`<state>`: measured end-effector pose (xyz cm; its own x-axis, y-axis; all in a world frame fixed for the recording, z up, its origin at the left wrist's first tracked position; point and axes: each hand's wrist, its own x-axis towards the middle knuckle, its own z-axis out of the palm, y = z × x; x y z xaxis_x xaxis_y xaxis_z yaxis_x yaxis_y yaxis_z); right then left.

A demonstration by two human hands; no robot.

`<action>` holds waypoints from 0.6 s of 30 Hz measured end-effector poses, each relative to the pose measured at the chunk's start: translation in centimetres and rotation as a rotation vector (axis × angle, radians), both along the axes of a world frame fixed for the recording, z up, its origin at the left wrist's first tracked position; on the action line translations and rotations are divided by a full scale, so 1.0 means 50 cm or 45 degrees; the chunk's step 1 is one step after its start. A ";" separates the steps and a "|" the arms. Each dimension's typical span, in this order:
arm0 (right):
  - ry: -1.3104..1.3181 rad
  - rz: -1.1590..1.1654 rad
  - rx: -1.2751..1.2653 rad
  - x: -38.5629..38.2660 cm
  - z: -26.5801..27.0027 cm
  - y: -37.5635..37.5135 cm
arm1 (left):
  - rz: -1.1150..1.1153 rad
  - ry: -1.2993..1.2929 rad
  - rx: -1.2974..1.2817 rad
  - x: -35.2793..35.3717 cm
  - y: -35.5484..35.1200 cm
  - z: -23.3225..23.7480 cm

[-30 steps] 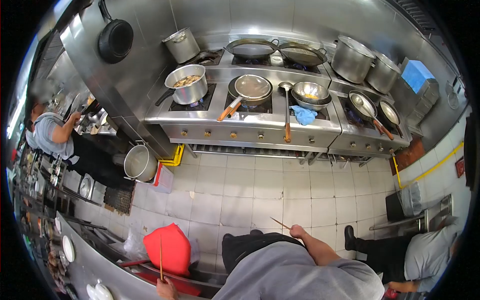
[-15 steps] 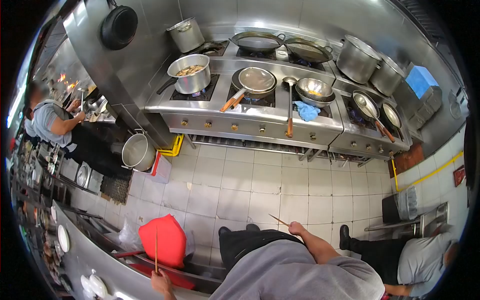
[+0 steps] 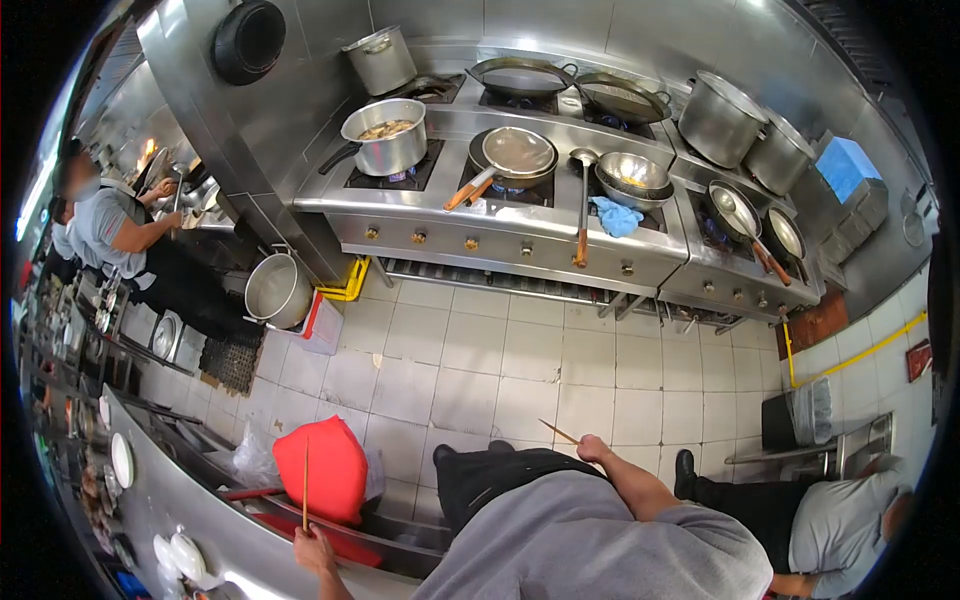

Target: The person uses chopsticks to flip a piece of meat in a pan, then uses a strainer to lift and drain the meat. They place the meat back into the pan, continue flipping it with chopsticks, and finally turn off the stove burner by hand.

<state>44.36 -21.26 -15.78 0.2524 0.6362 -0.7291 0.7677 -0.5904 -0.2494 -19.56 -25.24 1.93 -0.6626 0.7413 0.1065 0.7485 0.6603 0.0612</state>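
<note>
Fingers of the left hand point(image 3: 312, 553) pinched a chopstick point(image 3: 306, 480) upright; the right hand point(image 3: 592, 452) pinched a second chopstick point(image 3: 560, 432). Both sticks were in hand but unpaired and touched nothing, with the stove point(image 3: 500, 245) well apart.

One thin pale wooden stick point(image 3: 305, 478) stands upright across the front of the red bag point(image 3: 335, 460), held by its lower end. A second thin wooden stick point(image 3: 558, 432) slants above the floor, well right of that bag.
</note>
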 end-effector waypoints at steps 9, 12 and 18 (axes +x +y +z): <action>-0.056 0.095 0.183 0.011 -0.018 -0.012 | -0.010 -0.009 0.035 -0.015 -0.004 -0.020; -0.012 0.065 0.083 0.010 -0.006 -0.010 | -0.001 -0.010 0.010 -0.003 0.000 -0.003; -0.010 -0.024 0.057 0.006 0.000 -0.011 | -0.024 -0.003 0.015 -0.015 -0.005 -0.017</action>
